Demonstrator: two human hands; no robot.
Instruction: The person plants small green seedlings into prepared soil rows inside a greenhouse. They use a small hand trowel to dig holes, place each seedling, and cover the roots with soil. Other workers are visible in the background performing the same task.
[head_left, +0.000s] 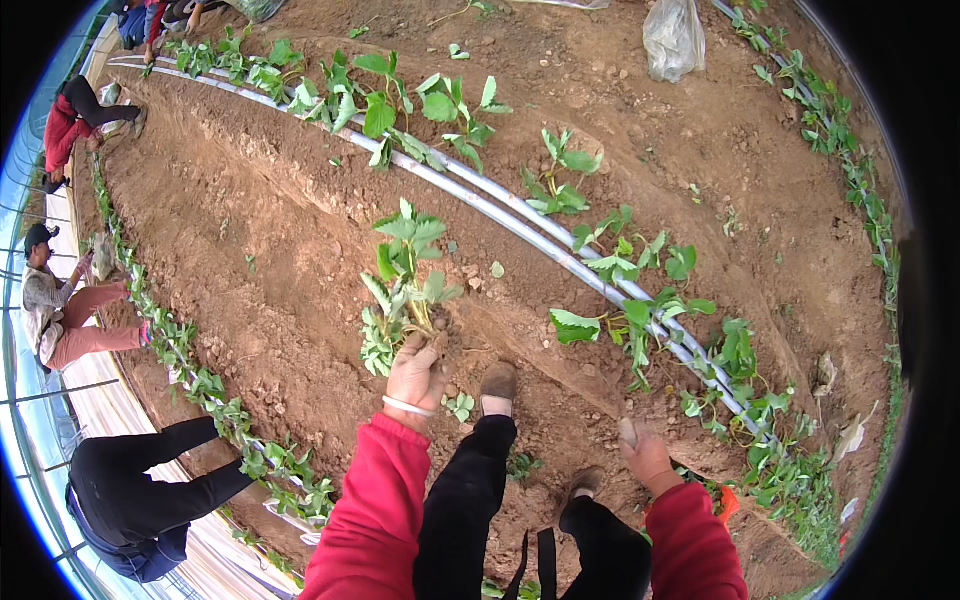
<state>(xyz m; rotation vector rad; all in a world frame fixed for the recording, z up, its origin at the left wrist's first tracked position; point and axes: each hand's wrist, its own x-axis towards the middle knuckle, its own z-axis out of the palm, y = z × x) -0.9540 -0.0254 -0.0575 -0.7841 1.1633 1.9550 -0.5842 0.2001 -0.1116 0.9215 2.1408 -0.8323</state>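
Observation:
My left hand [417, 375] is closed around the stems and roots of a bunch of strawberry seedlings [405, 265], holding it leaves up over the bare soil. A pale band circles that wrist. My right hand [648, 455] hovers lower right, near the planted row, fingers curled together and thumb forward. Whatever is in it, if anything, is hidden. Strawberry plants [640, 315] stand in a line along two pale drip pipes [500, 205] that curve across the raised bed. A small seedling [460, 406] lies on the soil beside my shoe.
My shoes [498, 382] stand in the furrow. An orange object [727, 503] shows partly behind my right forearm. A clear plastic bag [673, 40] lies on the far soil. Other people [85, 310] bend or squat along the left row [200, 385], beside a pale sheet [130, 420].

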